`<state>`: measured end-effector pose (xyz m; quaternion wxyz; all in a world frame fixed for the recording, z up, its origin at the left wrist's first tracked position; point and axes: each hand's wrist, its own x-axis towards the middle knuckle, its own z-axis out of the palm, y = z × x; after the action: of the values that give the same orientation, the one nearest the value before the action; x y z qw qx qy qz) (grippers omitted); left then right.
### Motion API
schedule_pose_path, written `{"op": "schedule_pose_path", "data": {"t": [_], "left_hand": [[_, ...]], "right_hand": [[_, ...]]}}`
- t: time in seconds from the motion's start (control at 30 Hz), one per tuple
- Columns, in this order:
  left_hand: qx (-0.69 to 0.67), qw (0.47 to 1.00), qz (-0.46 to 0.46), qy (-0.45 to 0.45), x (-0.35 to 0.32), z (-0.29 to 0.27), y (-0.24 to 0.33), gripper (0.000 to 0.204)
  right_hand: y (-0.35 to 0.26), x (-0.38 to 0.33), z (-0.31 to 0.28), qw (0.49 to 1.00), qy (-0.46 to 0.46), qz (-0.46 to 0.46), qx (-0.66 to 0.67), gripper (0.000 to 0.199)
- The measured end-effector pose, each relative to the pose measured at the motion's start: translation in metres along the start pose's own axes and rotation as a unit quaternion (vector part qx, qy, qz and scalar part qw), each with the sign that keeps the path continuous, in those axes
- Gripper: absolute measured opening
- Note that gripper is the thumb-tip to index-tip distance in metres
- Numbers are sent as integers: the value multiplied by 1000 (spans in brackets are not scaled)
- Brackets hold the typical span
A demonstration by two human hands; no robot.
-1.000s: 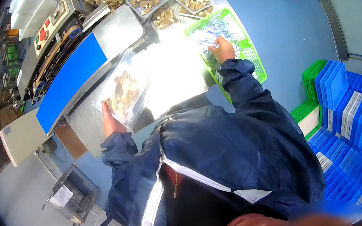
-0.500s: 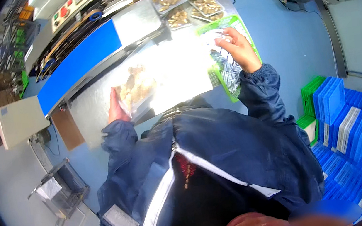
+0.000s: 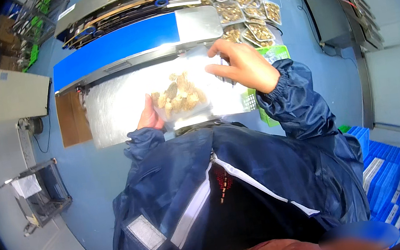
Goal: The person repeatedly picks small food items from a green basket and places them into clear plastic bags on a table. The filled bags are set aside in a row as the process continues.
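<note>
A clear plastic bag point(image 3: 180, 97) of tan, wrinkled pieces that look like dried mushrooms lies tilted over the bright metal table. My left hand point(image 3: 150, 115) grips its lower left side, the thumb showing along the edge. Over the bag's upper right end, my right hand point(image 3: 245, 66) has its thumb and forefinger curled towards the bag's mouth. Something pale seems to be between those fingers, but glare hides what it is. Partly behind my right forearm stands a green basket point(image 3: 276, 53) with clear or silvery packets in it.
A machine with a blue belt point(image 3: 117, 49) runs along the table's far side. Clear trays point(image 3: 230, 12) of brown pieces are stacked beyond at the right. A cardboard sheet point(image 3: 73, 119) is at the left. Blue crates point(image 3: 389, 178) stand at the lower right.
My right hand has moved left from the green basket to the bag's upper end. The bag and my left hand have shifted, and the view has turned.
</note>
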<state>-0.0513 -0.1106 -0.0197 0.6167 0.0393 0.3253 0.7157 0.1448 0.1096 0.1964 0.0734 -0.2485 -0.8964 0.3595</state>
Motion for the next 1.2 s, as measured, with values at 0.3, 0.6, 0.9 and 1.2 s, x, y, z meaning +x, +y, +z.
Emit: {"op": "schedule_pose_path", "data": {"t": [0.3, 0.6, 0.9, 1.2], "left_hand": [[-94, 995, 16, -38, -11, -15, 9, 77], [-94, 995, 41, -10, -12, -39, 15, 63], [-176, 934, 167, 264, -32, -229, 59, 51], [-76, 869, 249, 420, -48, -289, 57, 63]], "right_hand": [[-28, 29, 51, 968, 16, -109, -226, 42], [-16, 54, 68, 989, -123, -47, 65, 20], [266, 32, 173, 953, -93, 191, -216, 58], [229, 78, 230, 918, -159, -61, -359, 24]]}}
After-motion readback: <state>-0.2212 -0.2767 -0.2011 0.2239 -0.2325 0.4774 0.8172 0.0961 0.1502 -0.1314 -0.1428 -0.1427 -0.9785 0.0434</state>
